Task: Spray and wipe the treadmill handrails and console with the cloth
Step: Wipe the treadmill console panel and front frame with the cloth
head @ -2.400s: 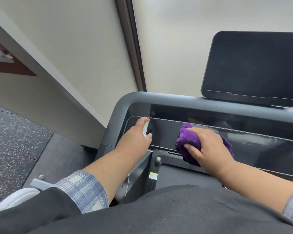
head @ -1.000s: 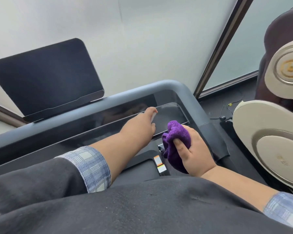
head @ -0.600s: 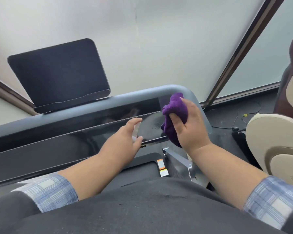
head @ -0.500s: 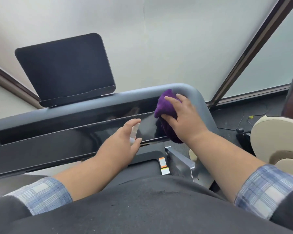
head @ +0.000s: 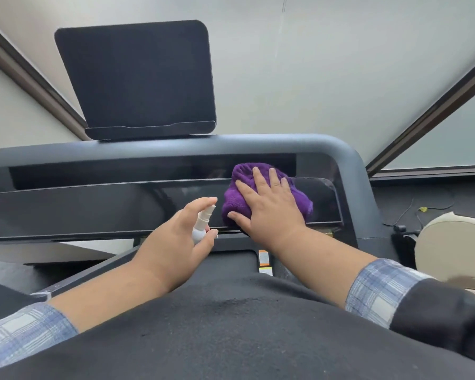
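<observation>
The right hand [head: 269,207] lies flat, fingers straight and spread, and presses the purple cloth [head: 261,193] against the glossy black console [head: 107,207] near its right end. The left hand [head: 176,242] is curled round a small white spray bottle [head: 202,223], with the forefinger over the top of the nozzle; it hovers just beside the cloth, on its left, in front of the lower edge of the panel. The console is a long strip which runs from left to right across the view, so its long axis lies sideways to the person, and most of the panel extends to the left of the cloth. I judge that the next wipe must go along this axis, toward the left, and the right hand is the nearer one for it. The grey handrail [head: 340,149] curves just above and to the right of the cloth. Whether the nozzle points at the panel or slightly past it, I cannot say for sure from this angle.
</observation>
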